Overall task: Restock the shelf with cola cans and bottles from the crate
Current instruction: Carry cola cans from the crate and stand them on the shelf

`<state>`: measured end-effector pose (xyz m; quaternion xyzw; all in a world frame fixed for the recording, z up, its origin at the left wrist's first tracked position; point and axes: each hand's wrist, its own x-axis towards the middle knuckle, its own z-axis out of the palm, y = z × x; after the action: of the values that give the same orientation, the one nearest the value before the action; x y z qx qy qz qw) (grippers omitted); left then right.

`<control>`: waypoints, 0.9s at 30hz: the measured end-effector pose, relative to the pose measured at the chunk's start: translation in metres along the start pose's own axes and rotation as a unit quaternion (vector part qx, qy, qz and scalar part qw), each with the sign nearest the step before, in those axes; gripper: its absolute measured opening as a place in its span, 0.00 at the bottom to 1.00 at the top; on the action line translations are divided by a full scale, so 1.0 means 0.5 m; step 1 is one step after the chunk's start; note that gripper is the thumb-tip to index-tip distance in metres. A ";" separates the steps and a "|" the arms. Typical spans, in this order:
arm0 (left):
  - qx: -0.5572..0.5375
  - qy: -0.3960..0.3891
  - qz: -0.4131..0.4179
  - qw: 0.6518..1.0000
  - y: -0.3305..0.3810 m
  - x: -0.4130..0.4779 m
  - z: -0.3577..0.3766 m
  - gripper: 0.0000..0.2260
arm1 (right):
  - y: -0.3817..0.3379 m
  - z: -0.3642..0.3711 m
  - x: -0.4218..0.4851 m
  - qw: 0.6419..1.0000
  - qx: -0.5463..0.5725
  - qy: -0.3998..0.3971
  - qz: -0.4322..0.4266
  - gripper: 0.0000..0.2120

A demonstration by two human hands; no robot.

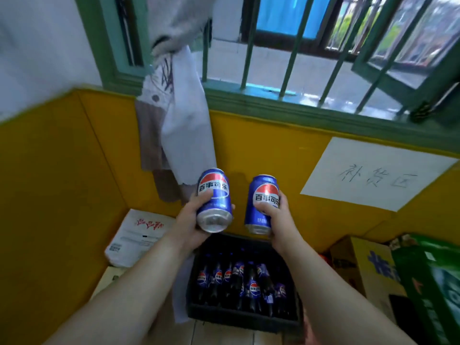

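**A cola can in each hand, above the crate**

The left hand [191, 220] curls round a tilted cola can [215, 195] whose silver base faces the camera. The right hand [278, 220] grips an upright cola can [263, 202], with the thumb lying across the label. Both cans are held up in front of the yellow wall, close together but not touching, above the black crate [239, 317] on the floor. Cola bottles [254, 286] stand packed inside the crate. No shelf is in view.

If full, each can should feel fairly heavy for its size. The thin metal wall is probably stiff enough to hold firmly, though a hard squeeze or a knock would likely dent it. The glossy printed surface may be slippery. A full wrap round the middle of the body, as both hands have now, seems the safest grip. The bottles are likely heavier and best taken by the body or neck.
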<state>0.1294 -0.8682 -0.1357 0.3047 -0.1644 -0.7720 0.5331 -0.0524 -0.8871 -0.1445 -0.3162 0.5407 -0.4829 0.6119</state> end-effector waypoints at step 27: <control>0.114 0.304 0.434 0.841 -0.035 -0.576 0.128 0.42 | -0.106 0.225 -0.345 0.866 -0.078 -0.484 -0.103 0.38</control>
<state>0.1464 -0.6006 -0.0122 0.4801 -0.1967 -0.3066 0.7980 0.0519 -0.7588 -0.0105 -0.6107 0.1769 -0.2861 0.7169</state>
